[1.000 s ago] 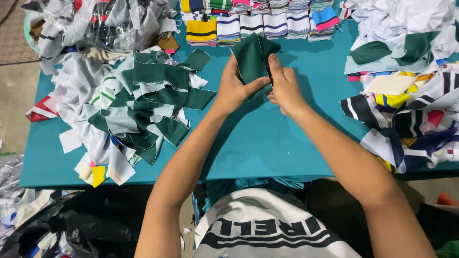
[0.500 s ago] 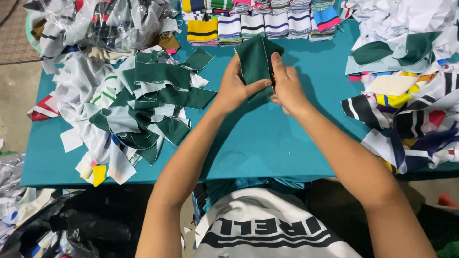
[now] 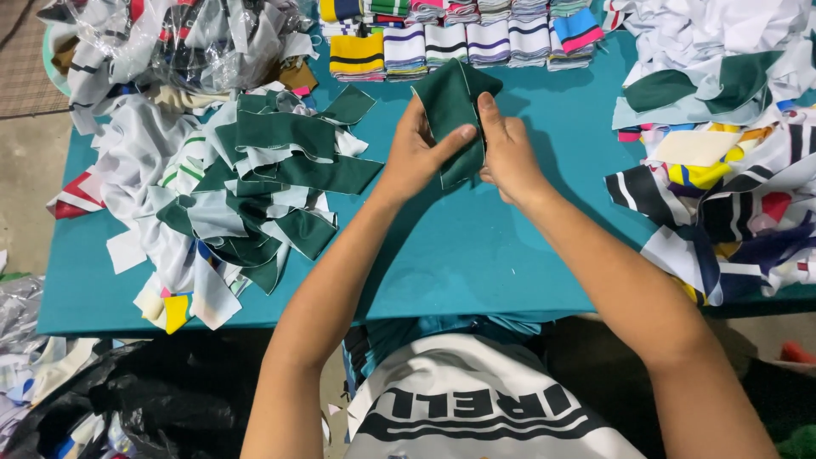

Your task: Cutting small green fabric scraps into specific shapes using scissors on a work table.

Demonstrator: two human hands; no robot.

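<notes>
Both my hands hold a dark green fabric piece (image 3: 452,106) with a pale stitched edge, lifted just above the teal table (image 3: 476,246). My left hand (image 3: 416,157) pinches its left side, thumb laid across the front. My right hand (image 3: 510,153) grips its right edge, fingers curled behind the cloth. The lower part of the piece is hidden between my palms.
A heap of green and white fabric cuttings (image 3: 246,187) lies at the left. Folded striped collars (image 3: 463,38) line the far edge. Mixed coloured scraps (image 3: 731,178) are piled at the right. Clear plastic bags with fabric (image 3: 170,42) sit at the far left; a black bag (image 3: 161,399) is on the floor.
The green piece and both hands stay almost in the same spot. My left thumb has slid a little further across the cloth and the fingers have shifted slightly on its edges.
</notes>
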